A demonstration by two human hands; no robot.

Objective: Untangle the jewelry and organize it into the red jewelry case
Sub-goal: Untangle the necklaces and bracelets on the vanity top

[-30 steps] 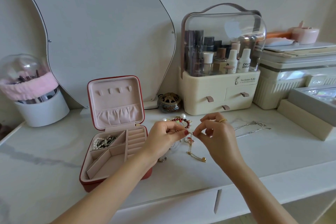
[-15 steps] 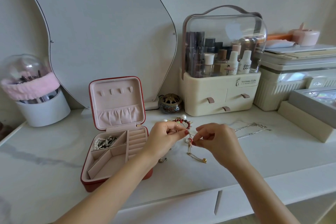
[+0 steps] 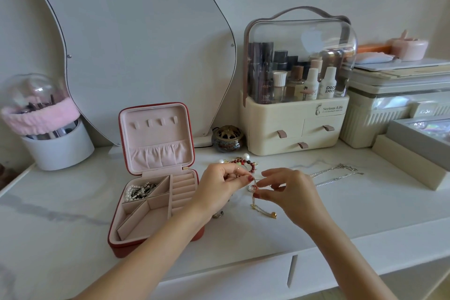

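While the red jewelry case [image 3: 155,178] sits open at the left of the bench [image 3: 73,202] with a pearl-and-chain heap [image 3: 138,191] already in its rear compartment, the left hand [image 3: 219,187] keeps its pinch on the tangled cluster [image 3: 243,165]. The right hand [image 3: 289,190] has curled lower than a second ago, fingertips now nipping the gold chain [image 3: 261,209] beside a clear bead. Judged so, the knot is still being worked; two silver chains [image 3: 336,175] wait at the right.

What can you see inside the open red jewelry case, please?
Inside the red jewelry case, pearls and silver chains fill the back-left compartment; the other compartments look bare. The left hand's forearm hides the front-right corner.
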